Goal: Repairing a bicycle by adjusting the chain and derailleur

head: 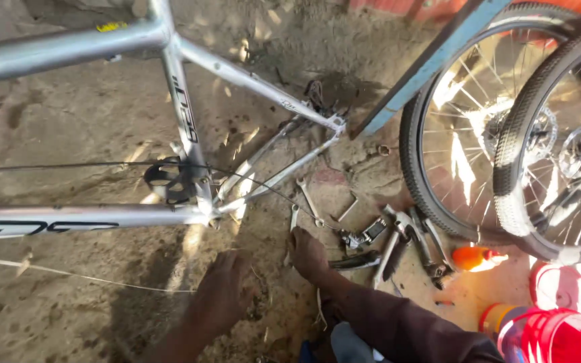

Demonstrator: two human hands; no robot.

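A silver bicycle frame [189, 128] lies on the dirt without wheels. My left hand [220, 292] hovers low over the ground just below the frame's bottom bracket [203, 212], fingers spread and holding nothing. My right hand [307, 252], in a dark red sleeve, rests on the dirt with its fingertips at the lower end of a small spanner [294, 218]; whether it grips the spanner is hidden. A thin black cable [102, 163] runs across the frame to a loose derailleur [361, 235] right of that hand.
A second spanner [309, 199], pliers and other tools [415, 242] lie scattered to the right. Two wheels [506, 128] lean at the far right by a blue bar [432, 64]. An orange bottle [475, 257] and a red container [563, 336] sit at lower right.
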